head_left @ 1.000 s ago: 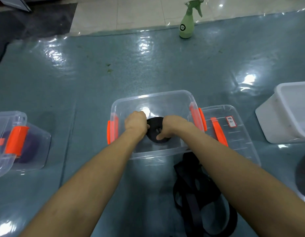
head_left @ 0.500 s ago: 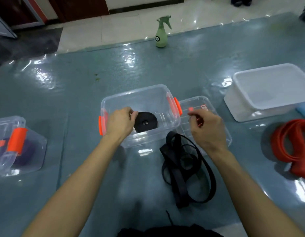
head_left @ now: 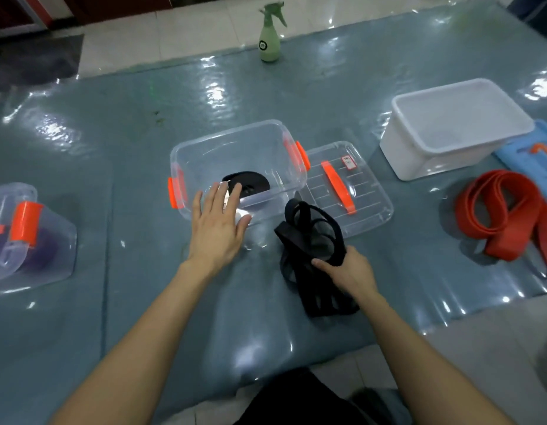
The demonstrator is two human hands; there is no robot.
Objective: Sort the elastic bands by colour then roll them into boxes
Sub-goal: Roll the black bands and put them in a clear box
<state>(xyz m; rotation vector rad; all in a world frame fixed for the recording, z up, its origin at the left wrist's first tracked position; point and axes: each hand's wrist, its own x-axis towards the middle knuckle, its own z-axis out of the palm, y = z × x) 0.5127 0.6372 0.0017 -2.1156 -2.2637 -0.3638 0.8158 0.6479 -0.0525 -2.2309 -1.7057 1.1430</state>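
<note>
Left hand [head_left: 218, 228], fingers straight and spread, lies at the near wall of the clear box [head_left: 235, 142], probably steadying it. A rolled black band [head_left: 250, 184] sits inside. Right hand [head_left: 347, 271] grips the loose black bands [head_left: 312, 240] mid-mat [head_left: 143, 133], presumably to roll next.

Free to pass on mat [head_left: 128, 179] between clear box [head_left: 232, 127] and closed box [head_left: 51, 240] at left edge; rightward blocked by lid [head_left: 367, 191], white tub [head_left: 419, 161], red bands [head_left: 496, 207].
</note>
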